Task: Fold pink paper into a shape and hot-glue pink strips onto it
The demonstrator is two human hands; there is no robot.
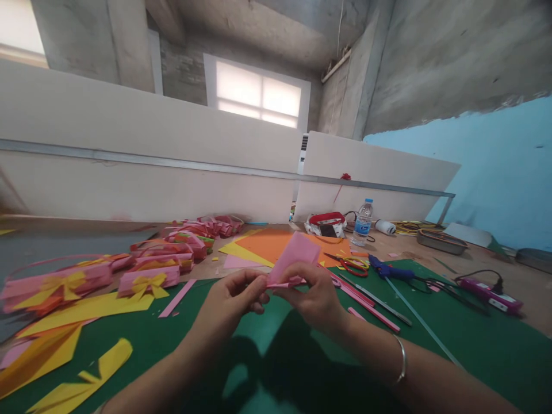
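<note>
A broad brown table (401,248) stretches away, and a green mat (495,356) claims the near middle! From the mat's centre, straight up at twelve: an orange sheet (254,244), flat. Round to one o'clock, a blue-capped bottle (362,225), standing upright on the table. At two, a blue glue gun (392,271); near three, a purple power socket (487,296) with a black plug. Swing across to eight: a yellow paper cut-out (107,366) on the mat. Just past nine, a pink strip (177,299), and at ten, pink paper boxes (171,275) with yellow bows crowd together.
</note>
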